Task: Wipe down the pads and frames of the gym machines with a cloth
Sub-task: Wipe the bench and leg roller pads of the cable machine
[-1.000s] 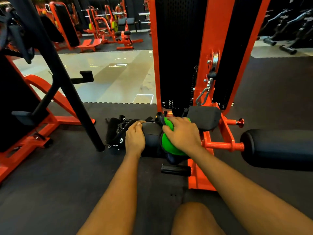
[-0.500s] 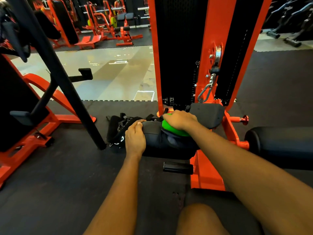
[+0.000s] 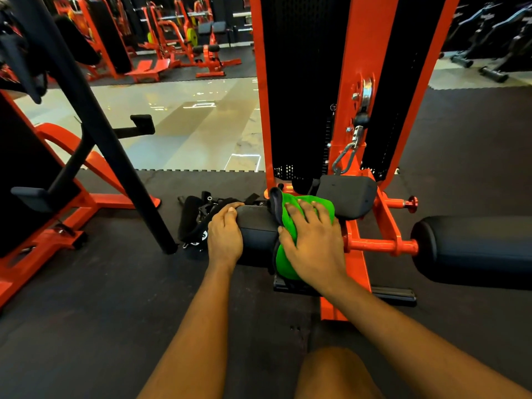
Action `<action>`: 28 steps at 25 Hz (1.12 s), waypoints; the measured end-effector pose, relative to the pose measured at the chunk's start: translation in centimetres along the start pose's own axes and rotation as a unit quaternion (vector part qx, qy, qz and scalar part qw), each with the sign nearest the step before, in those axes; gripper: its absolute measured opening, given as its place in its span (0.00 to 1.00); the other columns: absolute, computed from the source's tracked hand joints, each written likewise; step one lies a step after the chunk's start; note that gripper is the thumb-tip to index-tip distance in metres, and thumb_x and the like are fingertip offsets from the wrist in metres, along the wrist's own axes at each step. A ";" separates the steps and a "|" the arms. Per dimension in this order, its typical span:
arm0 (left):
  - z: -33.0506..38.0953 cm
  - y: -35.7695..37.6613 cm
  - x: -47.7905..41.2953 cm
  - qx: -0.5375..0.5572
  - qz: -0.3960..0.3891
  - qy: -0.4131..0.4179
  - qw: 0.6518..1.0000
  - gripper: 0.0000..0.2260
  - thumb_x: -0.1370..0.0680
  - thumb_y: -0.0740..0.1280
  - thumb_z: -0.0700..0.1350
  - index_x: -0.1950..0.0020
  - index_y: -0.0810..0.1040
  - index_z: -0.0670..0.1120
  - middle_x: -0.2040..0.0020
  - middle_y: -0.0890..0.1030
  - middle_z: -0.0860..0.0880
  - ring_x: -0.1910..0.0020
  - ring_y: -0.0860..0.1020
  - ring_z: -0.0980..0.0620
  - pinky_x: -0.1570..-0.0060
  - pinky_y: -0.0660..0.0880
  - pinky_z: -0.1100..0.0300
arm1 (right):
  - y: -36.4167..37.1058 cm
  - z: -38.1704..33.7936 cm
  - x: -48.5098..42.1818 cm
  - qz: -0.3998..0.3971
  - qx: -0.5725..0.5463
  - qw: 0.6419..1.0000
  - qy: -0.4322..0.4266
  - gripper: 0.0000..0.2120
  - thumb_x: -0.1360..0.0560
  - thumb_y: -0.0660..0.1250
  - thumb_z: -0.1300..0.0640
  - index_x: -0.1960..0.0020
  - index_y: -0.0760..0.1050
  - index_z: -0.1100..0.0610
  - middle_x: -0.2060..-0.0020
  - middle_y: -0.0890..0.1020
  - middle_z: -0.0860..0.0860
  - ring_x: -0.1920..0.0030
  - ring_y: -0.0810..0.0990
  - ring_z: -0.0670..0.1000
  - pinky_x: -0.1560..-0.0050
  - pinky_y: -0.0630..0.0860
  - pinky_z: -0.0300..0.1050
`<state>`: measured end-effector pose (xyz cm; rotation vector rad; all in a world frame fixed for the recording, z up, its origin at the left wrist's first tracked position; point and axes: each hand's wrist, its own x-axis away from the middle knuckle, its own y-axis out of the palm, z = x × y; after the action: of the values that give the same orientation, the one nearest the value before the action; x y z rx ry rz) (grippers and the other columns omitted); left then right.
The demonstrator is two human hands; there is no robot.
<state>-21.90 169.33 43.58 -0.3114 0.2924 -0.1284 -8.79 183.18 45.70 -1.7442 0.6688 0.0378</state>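
A black roller pad (image 3: pixel 257 230) juts left from the orange machine frame (image 3: pixel 357 243). My left hand (image 3: pixel 224 234) grips the pad's left end, fingers curled over its top. A green cloth (image 3: pixel 290 226) with a dark edge is draped over the pad's right part. My right hand (image 3: pixel 312 240) lies on the cloth with fingers spread and pressed flat, covering most of it. A second black roller pad (image 3: pixel 472 251) sticks out on the frame's right side. A flat black foot pad (image 3: pixel 347 195) sits just behind the cloth.
Black straps and handles (image 3: pixel 198 217) lie on the rubber floor left of the pad. A black slanted post (image 3: pixel 115 145) and another orange machine (image 3: pixel 43 220) stand at the left. The weight stack tower (image 3: pixel 299 87) rises directly ahead. My knee (image 3: pixel 334 372) is at the bottom.
My right hand has slid with the cloth from the pad's far upper side back toward me and spread flat. The left hand keeps its grip on the pad's end.
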 end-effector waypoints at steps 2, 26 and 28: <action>-0.2 0.1 -0.1 0.003 0.000 0.009 1.000 0.19 0.20 0.53 0.48 0.45 0.84 0.49 0.52 0.83 0.55 0.51 0.79 0.61 0.57 0.71 0.73 | -0.1 -0.5 -0.6 -0.008 0.028 1.000 0.010 0.27 0.23 0.51 0.39 0.29 0.72 0.49 0.32 0.76 0.50 0.31 0.70 0.56 0.36 0.71 0.60; 8.1 7.4 7.2 -0.415 0.012 -0.017 0.909 0.31 0.26 0.58 0.67 0.27 0.73 0.53 0.21 0.60 0.38 0.22 0.54 0.33 0.26 0.48 0.34 | 1.3 5.4 -2.7 -0.032 -0.150 0.988 0.030 0.29 0.19 0.43 0.47 0.36 0.79 0.53 0.38 0.83 0.50 0.36 0.77 0.51 0.26 0.58 0.50; 7.8 6.1 5.6 -0.434 0.006 0.039 0.900 0.28 0.26 0.57 0.64 0.32 0.78 0.52 0.27 0.70 0.39 0.27 0.64 0.36 0.26 0.56 0.39 | 1.3 5.5 -3.0 -0.041 -0.153 0.987 0.038 0.28 0.18 0.44 0.47 0.34 0.78 0.53 0.36 0.81 0.50 0.33 0.76 0.50 0.25 0.57 0.49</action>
<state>-13.68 176.31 47.31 -1.1963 0.4225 0.0124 -10.09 189.22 44.03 -2.0757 0.6724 0.0186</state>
